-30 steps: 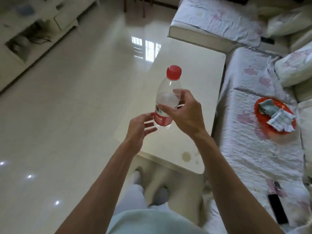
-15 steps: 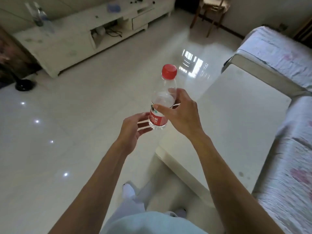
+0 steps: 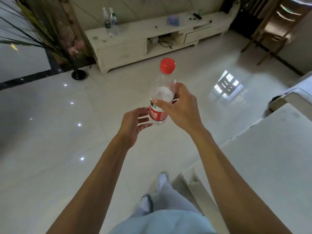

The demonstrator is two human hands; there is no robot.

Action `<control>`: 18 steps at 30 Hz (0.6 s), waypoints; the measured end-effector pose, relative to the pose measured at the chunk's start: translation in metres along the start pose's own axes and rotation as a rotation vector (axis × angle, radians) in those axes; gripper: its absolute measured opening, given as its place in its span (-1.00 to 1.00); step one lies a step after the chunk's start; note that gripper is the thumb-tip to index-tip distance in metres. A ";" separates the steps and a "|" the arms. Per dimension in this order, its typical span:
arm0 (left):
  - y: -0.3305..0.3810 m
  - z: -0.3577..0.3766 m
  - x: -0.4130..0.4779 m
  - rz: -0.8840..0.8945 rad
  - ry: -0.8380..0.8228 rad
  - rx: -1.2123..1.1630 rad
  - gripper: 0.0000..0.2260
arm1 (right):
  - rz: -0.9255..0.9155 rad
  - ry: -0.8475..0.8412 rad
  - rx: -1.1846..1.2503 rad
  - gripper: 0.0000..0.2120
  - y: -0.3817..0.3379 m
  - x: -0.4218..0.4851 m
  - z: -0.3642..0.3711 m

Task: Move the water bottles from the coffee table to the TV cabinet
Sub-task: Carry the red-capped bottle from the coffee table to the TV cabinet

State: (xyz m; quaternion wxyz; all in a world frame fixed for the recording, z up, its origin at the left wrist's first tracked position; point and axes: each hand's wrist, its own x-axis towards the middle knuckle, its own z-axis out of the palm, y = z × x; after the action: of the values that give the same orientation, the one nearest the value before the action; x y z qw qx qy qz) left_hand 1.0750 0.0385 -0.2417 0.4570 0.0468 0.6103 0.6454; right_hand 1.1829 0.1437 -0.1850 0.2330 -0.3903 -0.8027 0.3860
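Plastic bottle [image 3: 162, 94], probably light and slick, gripped mid-body by fingers of right hand [image 3: 182, 110]; left hand [image 3: 133, 127] open beside its base.

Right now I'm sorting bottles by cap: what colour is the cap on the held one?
Red cap, clearest in the head view.

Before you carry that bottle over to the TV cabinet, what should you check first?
1. Right hand grips the bottle: ok.
2. Red cap on: ok.
3. Bottle upright: ok, slightly tilted.
4. Left hand supports the base: cannot tell; its fingers lie beside it.
5. Floor towards the TV cabinet unobstructed: ok.
6. Free space on the cabinet top beside the two bottles: ok.
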 end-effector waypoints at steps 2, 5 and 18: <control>0.012 -0.016 0.015 0.005 0.037 -0.031 -0.74 | -0.018 -0.044 0.000 -0.35 -0.011 0.022 0.020; 0.030 -0.042 0.039 0.011 0.091 -0.066 -0.74 | -0.045 -0.114 0.012 -0.35 -0.026 0.056 0.052; 0.166 -0.143 0.186 0.105 0.308 -0.105 -0.74 | -0.199 -0.330 0.126 -0.28 -0.107 0.255 0.183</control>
State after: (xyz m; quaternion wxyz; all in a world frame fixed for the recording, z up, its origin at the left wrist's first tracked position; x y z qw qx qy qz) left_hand 0.7904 0.0795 -0.2322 0.3258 -0.0447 0.6353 0.6987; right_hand 0.8614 0.2270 -0.1895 0.1594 -0.2251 -0.8390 0.4690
